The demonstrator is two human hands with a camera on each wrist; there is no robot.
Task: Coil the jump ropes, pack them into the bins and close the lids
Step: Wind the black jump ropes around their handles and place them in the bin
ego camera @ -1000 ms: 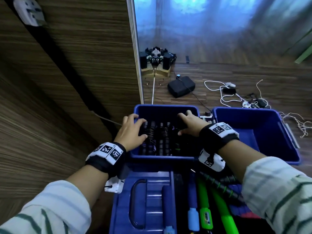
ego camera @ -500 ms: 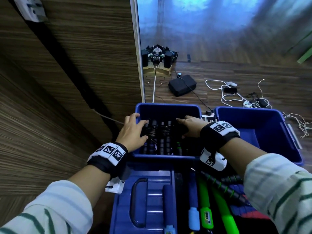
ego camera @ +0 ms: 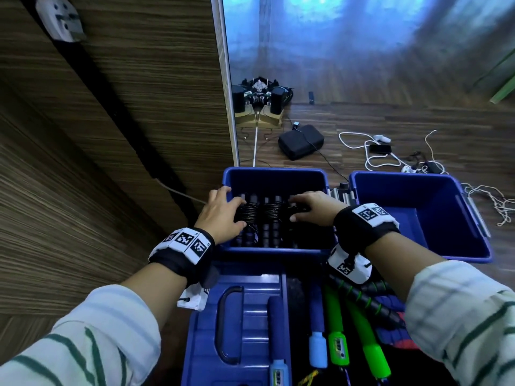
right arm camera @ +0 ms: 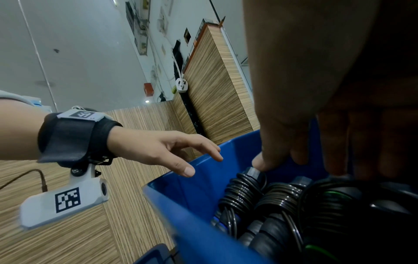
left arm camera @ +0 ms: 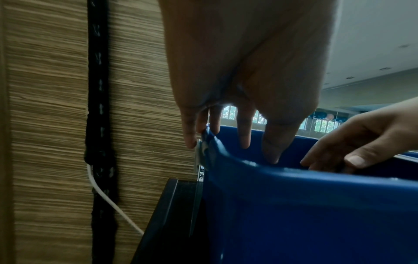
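Both hands are down in the near blue bin (ego camera: 274,250) right now. The left hand (ego camera: 223,215) sits at the bin's left edge, fingers spread and fairly straight; from the left wrist view the fingertips (left arm camera: 245,141) hang over the rim, and whether they touch the bundle below I cannot tell. Under and just right of it lie the coiled black jump ropes (ego camera: 271,215), wound tight around their handles, side by side across the bin floor. The right hand (ego camera: 313,208) rests on the rightmost coil, fingers reaching forward and lightly bent, palm down, pressing on it rather than clutching it; the right wrist view shows the thumb tip (right arm camera: 257,163) touching a handle end. To the right of that hand stands a second blue bin (ego camera: 418,254), open. Nearer the person, below both wrists, lies a blue lid (ego camera: 237,324) with a dark handle, and beside it green-handled jump ropes (ego camera: 338,344), not yet packed.
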